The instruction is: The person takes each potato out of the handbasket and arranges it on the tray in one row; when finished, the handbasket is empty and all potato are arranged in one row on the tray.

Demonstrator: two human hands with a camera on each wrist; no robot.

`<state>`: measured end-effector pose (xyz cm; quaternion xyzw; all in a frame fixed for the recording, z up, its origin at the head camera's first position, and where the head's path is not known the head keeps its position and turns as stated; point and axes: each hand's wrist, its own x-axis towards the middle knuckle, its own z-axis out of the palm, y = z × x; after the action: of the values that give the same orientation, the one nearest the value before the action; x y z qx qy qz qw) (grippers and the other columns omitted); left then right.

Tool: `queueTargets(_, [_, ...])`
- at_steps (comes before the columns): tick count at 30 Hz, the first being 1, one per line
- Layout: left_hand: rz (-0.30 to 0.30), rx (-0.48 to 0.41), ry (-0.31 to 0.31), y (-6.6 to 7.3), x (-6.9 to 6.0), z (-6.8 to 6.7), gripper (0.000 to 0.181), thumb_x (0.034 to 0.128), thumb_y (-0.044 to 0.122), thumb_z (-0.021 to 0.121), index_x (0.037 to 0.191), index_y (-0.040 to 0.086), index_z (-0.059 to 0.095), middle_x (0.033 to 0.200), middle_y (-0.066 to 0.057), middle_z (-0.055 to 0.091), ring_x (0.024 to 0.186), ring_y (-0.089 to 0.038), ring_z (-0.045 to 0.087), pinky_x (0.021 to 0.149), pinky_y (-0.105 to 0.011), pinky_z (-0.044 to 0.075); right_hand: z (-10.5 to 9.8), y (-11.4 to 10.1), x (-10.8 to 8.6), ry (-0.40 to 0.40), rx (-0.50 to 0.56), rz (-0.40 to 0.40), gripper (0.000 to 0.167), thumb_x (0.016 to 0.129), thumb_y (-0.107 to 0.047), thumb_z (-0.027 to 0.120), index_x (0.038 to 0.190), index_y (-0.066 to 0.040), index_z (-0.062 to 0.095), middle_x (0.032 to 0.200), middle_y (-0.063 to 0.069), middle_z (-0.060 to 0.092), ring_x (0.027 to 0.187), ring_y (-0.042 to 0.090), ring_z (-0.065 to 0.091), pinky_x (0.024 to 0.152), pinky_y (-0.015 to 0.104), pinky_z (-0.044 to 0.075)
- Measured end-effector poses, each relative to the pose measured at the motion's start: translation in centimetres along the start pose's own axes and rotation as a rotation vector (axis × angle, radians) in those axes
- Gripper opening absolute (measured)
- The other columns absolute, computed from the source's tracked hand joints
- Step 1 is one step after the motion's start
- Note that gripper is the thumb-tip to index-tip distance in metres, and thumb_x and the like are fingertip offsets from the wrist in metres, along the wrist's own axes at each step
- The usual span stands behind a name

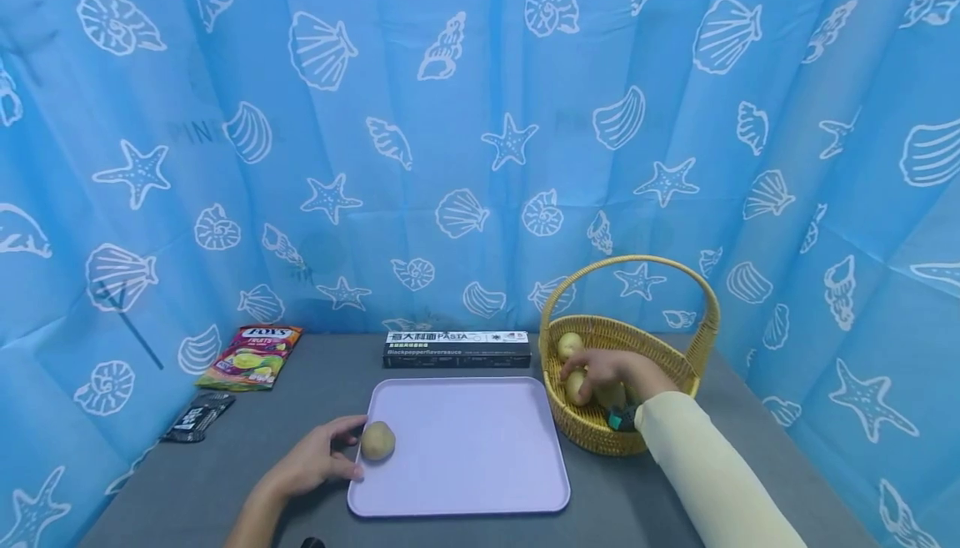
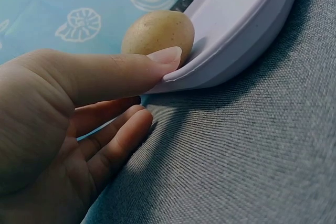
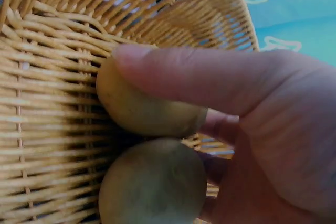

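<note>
A round potato rests on the left side of a pale lilac tray. Beside it is my left hand, fingers relaxed and apart around the tray's left edge. The left wrist view shows that thumb at the tray rim, in front of the potato. My right hand reaches into a wicker basket and grips a potato, thumb over its top and fingers behind. Just below lies another potato, close to the fingers. One more potato sits at the basket's back left.
Behind the tray lies a black pasta box. A colourful Fox's candy bag and a small black packet lie at the left. The basket's tall handle arches above it. A blue shell-patterned curtain surrounds the grey table.
</note>
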<state>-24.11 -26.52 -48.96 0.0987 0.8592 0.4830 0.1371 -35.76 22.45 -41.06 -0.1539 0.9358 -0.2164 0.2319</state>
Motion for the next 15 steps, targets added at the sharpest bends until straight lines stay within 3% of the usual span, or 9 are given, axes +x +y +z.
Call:
queueTargets(4, [-0.003,-0.011,-0.003,0.0,0.0,0.1,0.089,0.0715,0.022,0.085,0.145,-0.001,0.04,0.129,-0.027,0.05,0.093,-0.025,0.064,0.078,-0.043,0.056,0.1,-0.5,0.0,0.037,-0.007,0.012,0.039,0.071,-0.011,0.081,0.107,-0.018,0.067,0.106,0.007,0.057,0.1,0.028,0.051,0.088,0.051,0.043])
queueTargets(8, [-0.003,-0.009,-0.002,0.0,0.1,0.1,0.09,0.0713,0.021,0.086,0.145,-0.001,0.04,0.129,-0.027,0.05,0.091,-0.024,0.065,0.077,-0.043,0.056,0.0,-0.7,-0.2,0.087,-0.027,-0.006,0.042,0.069,-0.014,0.083,0.108,-0.016,0.067,0.107,0.008,0.058,0.097,0.027,0.053,0.086,0.049,0.045])
queueTargets(15, [-0.012,-0.003,0.001,0.1,0.0,0.1,0.09,0.0709,0.022,0.086,0.145,-0.001,0.04,0.131,-0.028,0.049,0.091,-0.024,0.065,0.077,-0.043,0.056,-0.9,-1.4,-1.1,0.19,-0.039,-0.146,0.05,0.07,-0.022,0.085,0.114,-0.01,0.066,0.114,0.012,0.061,0.098,0.026,0.056,0.08,0.043,0.048])
